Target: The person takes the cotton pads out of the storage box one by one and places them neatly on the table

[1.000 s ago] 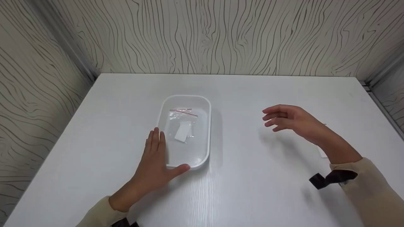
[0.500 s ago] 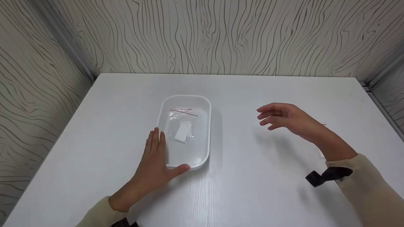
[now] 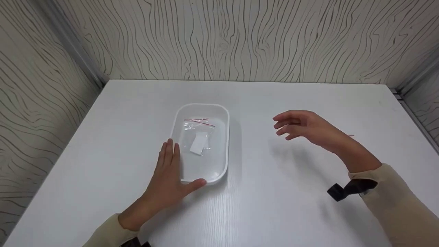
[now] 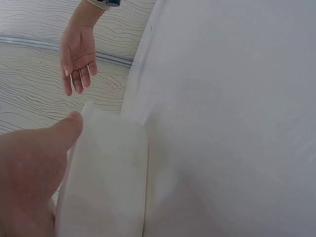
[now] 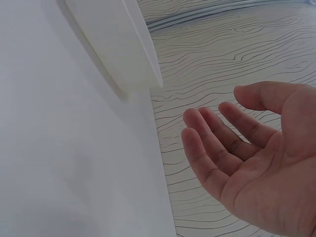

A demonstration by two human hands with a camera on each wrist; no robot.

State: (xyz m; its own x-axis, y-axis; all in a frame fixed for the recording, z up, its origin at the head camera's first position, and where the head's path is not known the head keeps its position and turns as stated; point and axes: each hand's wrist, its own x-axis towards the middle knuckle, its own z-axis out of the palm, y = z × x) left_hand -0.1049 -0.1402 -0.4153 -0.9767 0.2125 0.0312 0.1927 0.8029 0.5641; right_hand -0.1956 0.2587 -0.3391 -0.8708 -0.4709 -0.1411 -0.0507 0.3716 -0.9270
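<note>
A white plastic tray [image 3: 227, 147] with rounded corners stands left of centre on the table. Inside lie clear zip bags [image 3: 188, 137] with red seal lines, overlapping, and a flat white piece [image 3: 199, 143] shows among them. My left hand [image 3: 166, 183] rests along the tray's left side with straight fingers, its thumb at the near rim. The left wrist view shows that thumb [image 4: 69, 126] against the tray's outer wall [image 4: 108, 173]. To the right of the tray, my right hand [image 3: 308, 128] hovers over the table, fingers loosely bent, holding nothing; its palm [image 5: 256, 182] is bare in the right wrist view.
A short red line [image 3: 350, 135] peeks out beside the right forearm; whatever it belongs to is hidden beneath the arm. The white tabletop [image 3: 260, 206] ends at a wood-grain patterned wall [image 3: 240, 41] behind, with more patterned panels at both sides.
My right hand has drifted left and slightly away from me, towards the tray, still holding nothing. The white thing under its forearm has become hidden except for a red line. Left hand and tray stay put.
</note>
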